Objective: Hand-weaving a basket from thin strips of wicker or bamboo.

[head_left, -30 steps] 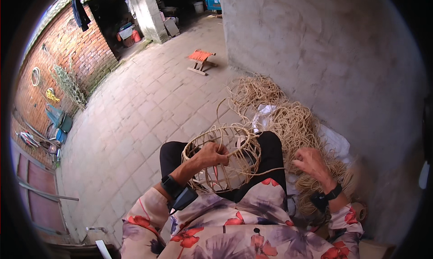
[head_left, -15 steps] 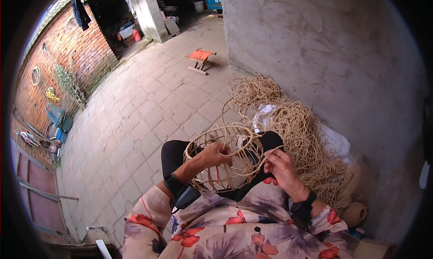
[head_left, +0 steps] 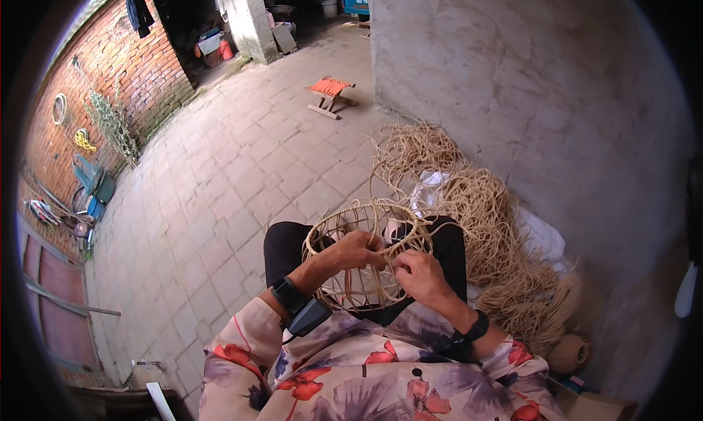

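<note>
An open-work basket [head_left: 313, 233] of tan twisted cord, with a thick round rim and widely spaced strands, rests on my lap between my knees. My left hand [head_left: 361, 249] reaches across it, fingers closed on its near rim. Just to the right, my right hand [head_left: 421, 274] is bent inward, its fingers pinched on a strand of cord against the same stretch of rim. The fingertips of both hands almost meet, and they partly hide the cord there. Loose strands stand up around the basket's far right side.
A large tangled heap of tan cord [head_left: 483, 223] lies by the grey wall [head_left: 527, 91] on my right, over white sacking [head_left: 538, 234]. A cord ball [head_left: 568, 353] sits near it. Ahead on the paving stands an orange folding stool [head_left: 332, 88]. Tools lean along the brick wall [head_left: 135, 65].
My right hand has moved left from the basket's right side to beside my left hand, its fingers turning inward. My left hand keeps its place on the rim.
</note>
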The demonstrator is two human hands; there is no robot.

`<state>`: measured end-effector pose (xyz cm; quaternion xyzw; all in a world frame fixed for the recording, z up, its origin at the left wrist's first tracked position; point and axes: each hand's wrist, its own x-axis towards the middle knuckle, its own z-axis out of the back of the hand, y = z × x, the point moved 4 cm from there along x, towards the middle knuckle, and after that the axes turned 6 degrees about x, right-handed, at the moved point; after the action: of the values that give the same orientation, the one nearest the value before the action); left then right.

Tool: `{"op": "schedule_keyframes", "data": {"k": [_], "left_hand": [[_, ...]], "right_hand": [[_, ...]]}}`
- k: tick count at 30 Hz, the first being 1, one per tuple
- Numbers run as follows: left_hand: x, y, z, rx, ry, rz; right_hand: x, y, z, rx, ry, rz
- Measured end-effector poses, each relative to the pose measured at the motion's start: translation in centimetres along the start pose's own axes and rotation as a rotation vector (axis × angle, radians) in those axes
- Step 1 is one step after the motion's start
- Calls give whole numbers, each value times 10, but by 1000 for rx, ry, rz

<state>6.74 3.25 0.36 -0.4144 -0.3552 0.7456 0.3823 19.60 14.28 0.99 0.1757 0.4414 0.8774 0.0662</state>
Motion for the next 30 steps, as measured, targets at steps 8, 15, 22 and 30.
{"op": "schedule_keyframes", "data": {"k": [8,15,22,30], "left_hand": [[6,4,-3,20,-24,-7],[5,10,-2,23,-64,-20],[6,13,0,-52,-19,-2],[3,22,5,-94,12,33]], "right_hand": [[-10,16,-10,-205,-23,-43],[-11,30,-4,-287,-55,222],[9,23,39,958,37,-118],[28,40,263,1274,-103,456]]}}
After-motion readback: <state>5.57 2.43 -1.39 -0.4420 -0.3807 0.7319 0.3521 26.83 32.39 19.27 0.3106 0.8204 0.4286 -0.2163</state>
